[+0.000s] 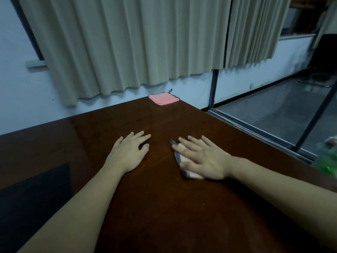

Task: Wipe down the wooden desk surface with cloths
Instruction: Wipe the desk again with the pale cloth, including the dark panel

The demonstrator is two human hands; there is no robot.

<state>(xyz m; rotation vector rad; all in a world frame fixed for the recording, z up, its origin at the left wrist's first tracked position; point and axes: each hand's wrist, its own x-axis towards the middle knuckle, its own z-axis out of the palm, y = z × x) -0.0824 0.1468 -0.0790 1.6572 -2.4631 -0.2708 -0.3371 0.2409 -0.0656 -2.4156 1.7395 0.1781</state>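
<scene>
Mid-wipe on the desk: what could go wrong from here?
The right hand presses flat on a small cloth that sticks out only at its edges, so it may bunch or slip. The pink cloth lies at the desk far corner and could be pushed off. The bare left hand may smudge the gloss.

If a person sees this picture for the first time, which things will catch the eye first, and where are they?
First, the two bare hands in the middle of the dark wooden desk: the left hand rests flat on the wood, and the right hand presses flat on a folded cloth. Next, the pink cloth lying alone at the desk's far corner, below the beige curtain.
</scene>
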